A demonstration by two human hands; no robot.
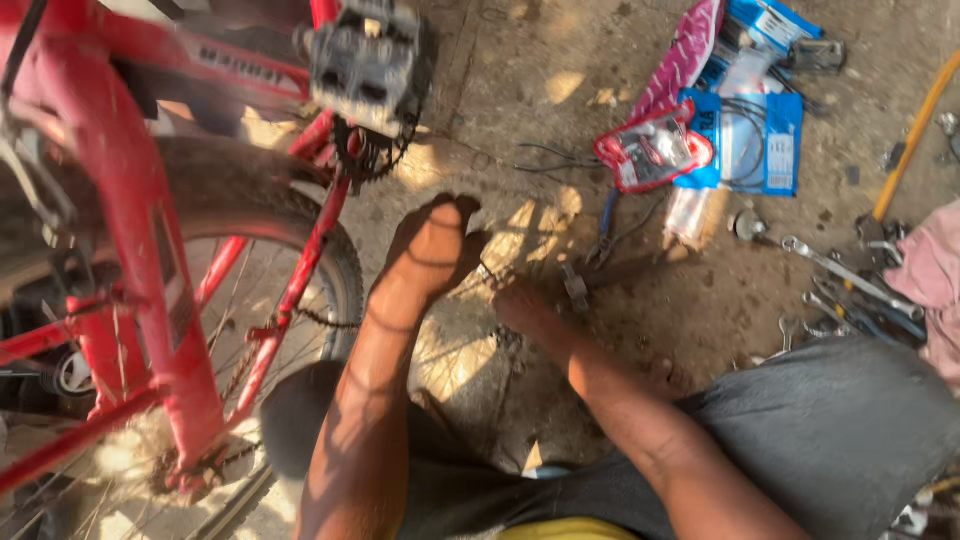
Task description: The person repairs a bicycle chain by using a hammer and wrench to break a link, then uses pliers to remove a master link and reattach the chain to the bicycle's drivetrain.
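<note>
Red bicycle (130, 250) at left; both hands low over dusty ground beside rear tyre (300, 230): left hand (435, 245) and right hand (520, 305) pinching a bicycle chain (487, 272). Wrenches (850, 285) lying well right.

You are looking down at a dusty concrete floor (520, 90), patched with sun and shade. On its left side rests the tyre (255, 200) of a red bicycle (130, 220). Far right lie blue and red parts packets (745, 130), with a pair of blue-handled pliers (605, 235) just near of them. Further right lies a cluster of metal spanners (850, 285), a yellow rod (912, 140) and a pink cloth (930, 270) at the edge.
</note>
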